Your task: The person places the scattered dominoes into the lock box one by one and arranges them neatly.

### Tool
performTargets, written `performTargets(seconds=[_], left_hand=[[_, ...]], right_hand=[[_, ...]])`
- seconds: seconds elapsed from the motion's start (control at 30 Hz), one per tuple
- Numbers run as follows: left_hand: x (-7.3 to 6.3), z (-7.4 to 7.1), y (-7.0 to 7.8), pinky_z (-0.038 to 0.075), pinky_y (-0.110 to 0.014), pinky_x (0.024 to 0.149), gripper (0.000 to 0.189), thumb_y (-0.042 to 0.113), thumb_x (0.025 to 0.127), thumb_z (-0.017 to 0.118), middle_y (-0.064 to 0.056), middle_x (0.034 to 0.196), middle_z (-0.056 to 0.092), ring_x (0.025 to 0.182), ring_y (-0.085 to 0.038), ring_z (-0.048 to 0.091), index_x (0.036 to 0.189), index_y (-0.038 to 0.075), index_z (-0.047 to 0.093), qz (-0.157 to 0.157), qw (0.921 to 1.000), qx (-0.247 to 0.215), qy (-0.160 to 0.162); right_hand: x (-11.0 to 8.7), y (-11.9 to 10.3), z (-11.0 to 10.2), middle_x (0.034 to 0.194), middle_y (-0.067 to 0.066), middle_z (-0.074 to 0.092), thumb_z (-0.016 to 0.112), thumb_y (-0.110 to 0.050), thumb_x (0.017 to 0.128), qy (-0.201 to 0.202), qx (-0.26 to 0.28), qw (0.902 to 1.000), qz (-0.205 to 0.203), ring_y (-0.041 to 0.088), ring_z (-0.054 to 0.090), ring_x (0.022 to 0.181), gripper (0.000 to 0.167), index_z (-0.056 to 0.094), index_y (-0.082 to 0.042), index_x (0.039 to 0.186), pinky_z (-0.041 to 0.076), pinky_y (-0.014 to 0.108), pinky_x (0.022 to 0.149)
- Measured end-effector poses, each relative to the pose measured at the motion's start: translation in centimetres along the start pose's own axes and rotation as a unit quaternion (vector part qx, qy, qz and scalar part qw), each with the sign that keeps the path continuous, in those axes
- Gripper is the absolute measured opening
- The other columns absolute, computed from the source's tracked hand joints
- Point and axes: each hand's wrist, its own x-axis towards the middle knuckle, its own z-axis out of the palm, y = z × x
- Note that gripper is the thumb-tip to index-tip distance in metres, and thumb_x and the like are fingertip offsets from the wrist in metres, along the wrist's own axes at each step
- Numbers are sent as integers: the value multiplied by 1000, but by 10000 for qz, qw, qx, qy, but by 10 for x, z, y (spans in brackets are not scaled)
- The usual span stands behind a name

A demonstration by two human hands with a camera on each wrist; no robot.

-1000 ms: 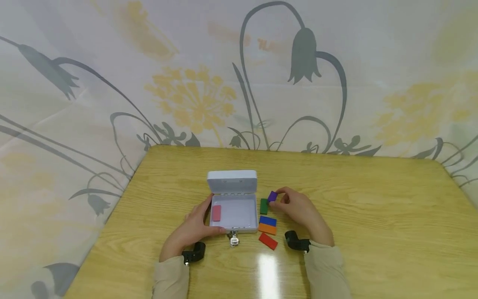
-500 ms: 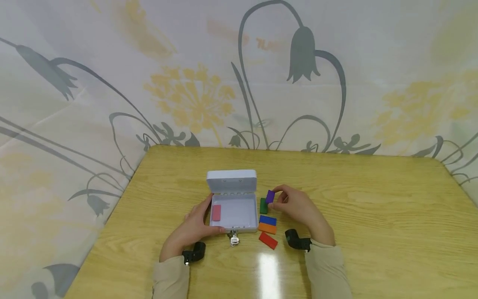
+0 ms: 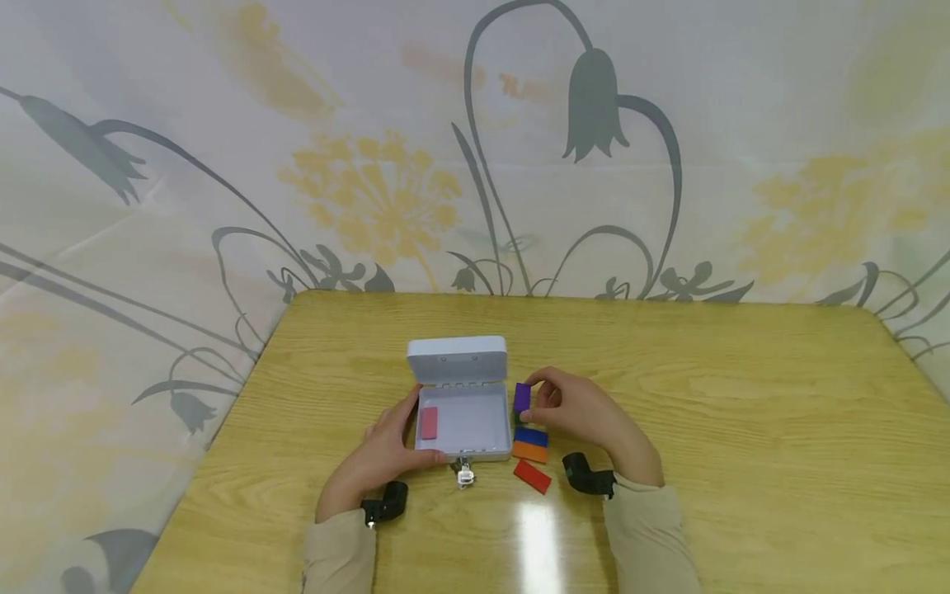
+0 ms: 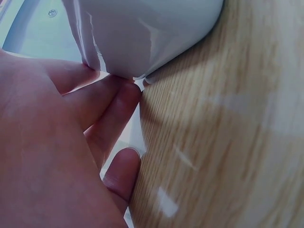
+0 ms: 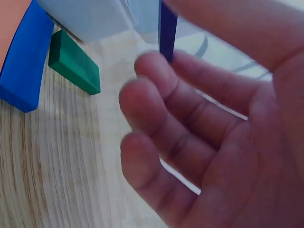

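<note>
A white box [image 3: 475, 425] stands with its lid [image 3: 458, 360] raised and a pink block [image 3: 429, 422] lying inside at the left. My left hand [image 3: 380, 452] grips the box's left side, thumb along the front edge and fingers toward the back corner. Between thumb and fingertips, my right hand [image 3: 588, 410] pinches a purple block [image 3: 523, 396], just right of the box. In the head view it covers most of the green block; the right wrist view shows that green block [image 5: 76, 64] on the table, apart from the purple one.
Right of the box, a blue block [image 3: 531, 436] and an orange block [image 3: 530, 452] lie side by side, with a red block [image 3: 532, 476] nearer the front. Shiny metal keys [image 3: 465, 474] hang at the box front. A patterned cloth [image 3: 386, 190] rises behind the wooden table [image 3: 742, 412].
My right hand has shifted slightly left, bringing the purple block over the green one in the head view and turning it more upright. The left hand keeps its grip on the box.
</note>
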Motion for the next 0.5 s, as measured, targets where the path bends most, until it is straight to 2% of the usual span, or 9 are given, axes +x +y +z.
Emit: performTargets(seconds=[0.17,0.5], left_hand=[[0,-1,1,16,-49,97,108,51,59,77,-3,142,29,125,-25,27,144,24,15,16,10000,-36,-9],[-1,0,0,16,-49,98,108,52,59,76,-3,142,29,125,-25,26,144,24,16,34,10000,52,34]], right_hand=[[0,-4,0,79,-5,55,72,-38,73,-161,191,9994,-228,13,51,68,44,56,-17,108,43,30,62],[-1,-13,1,79,-5,54,71,-38,74,-251,178,9986,-434,13,50,69,43,56,-16,108,43,30,62]])
